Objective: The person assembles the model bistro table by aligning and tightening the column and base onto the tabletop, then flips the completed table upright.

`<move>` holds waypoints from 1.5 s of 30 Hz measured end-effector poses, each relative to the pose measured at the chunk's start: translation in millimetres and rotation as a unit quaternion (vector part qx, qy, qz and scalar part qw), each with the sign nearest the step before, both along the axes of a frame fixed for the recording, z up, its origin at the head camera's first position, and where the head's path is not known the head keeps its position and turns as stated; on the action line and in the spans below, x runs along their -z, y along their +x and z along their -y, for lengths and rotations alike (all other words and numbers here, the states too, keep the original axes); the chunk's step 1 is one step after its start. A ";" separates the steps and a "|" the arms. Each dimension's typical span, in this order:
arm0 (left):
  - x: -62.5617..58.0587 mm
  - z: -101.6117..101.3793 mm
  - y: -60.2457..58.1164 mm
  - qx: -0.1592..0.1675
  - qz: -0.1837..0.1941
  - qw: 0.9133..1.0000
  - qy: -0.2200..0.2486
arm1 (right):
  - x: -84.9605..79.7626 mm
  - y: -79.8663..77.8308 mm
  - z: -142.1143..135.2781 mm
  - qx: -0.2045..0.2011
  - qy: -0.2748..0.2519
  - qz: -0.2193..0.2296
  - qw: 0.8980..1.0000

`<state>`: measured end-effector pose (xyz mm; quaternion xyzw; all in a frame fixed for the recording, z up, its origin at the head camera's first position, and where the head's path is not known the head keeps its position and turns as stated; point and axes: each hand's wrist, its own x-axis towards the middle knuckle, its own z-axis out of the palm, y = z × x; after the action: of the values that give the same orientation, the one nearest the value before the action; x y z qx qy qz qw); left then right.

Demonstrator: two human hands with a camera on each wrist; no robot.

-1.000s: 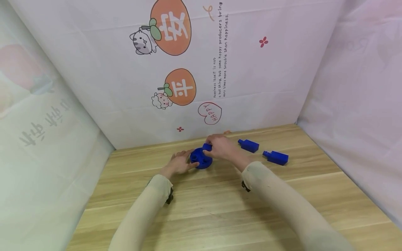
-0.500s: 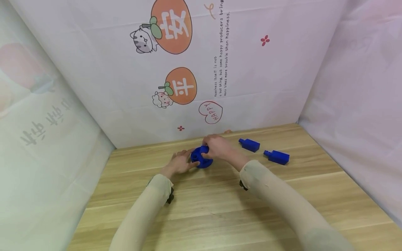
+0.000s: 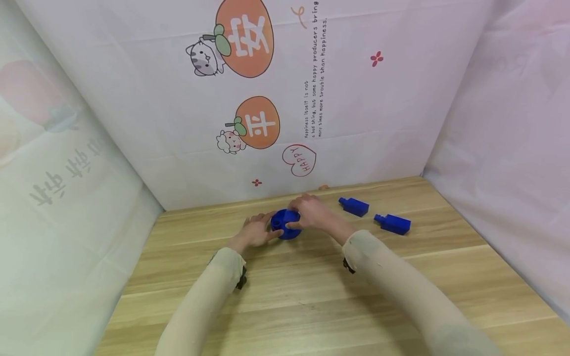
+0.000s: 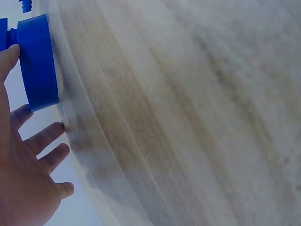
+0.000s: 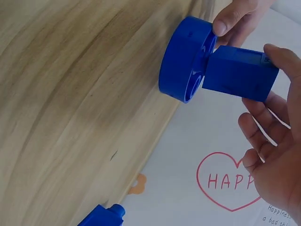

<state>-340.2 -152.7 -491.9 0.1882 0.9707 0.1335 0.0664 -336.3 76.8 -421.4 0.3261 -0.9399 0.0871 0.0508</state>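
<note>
A round blue base (image 3: 281, 217) with holes in its top lies on the wooden table near the back wall. My left hand (image 3: 255, 231) holds its left side, thumb and index finger at the rim; in the left wrist view the other fingers (image 4: 54, 157) are spread apart. With thumb and fingertips, my right hand (image 3: 313, 212) pinches a blue rectangular block (image 5: 240, 73) by its outer end. The block stands over the base, its narrow end at the base's holed face. How far that end sits in a hole is hidden.
Two more blue blocks with narrow necks, the rear block (image 3: 354, 206) and the front block (image 3: 393, 224), lie on the table (image 3: 303, 296) to the right. A printed white cloth wall (image 3: 347, 123) rises behind the table.
My right hand has shifted the block slightly left, then a little back toward the right, over the base. The left hand has stayed at the base's rim.
</note>
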 end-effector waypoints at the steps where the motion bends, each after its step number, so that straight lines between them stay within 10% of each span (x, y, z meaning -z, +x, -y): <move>1: 0.1 0.2 0.1 0.000 -0.001 1.000 0.000 | 1.0 -0.2 -1.2 -0.005 0.003 0.001 1.000; 13: -0.7 1.3 1.1 -0.011 0.012 1.000 0.002 | 7.4 -3.3 -10.4 -0.072 -0.025 0.026 0.997; 21: 3.3 1.4 -0.9 -0.011 0.010 1.000 0.000 | 6.3 -0.4 -1.3 -0.004 -0.044 0.053 0.998; 45: 4.7 1.0 -4.0 -0.005 0.001 1.000 -0.005 | 8.2 -3.7 1.3 0.023 -0.055 0.047 0.997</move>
<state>-344.2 -153.7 -496.6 0.1833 0.9722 0.1291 0.0681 -340.0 75.5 -429.6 0.2967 -0.9423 0.1528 0.0263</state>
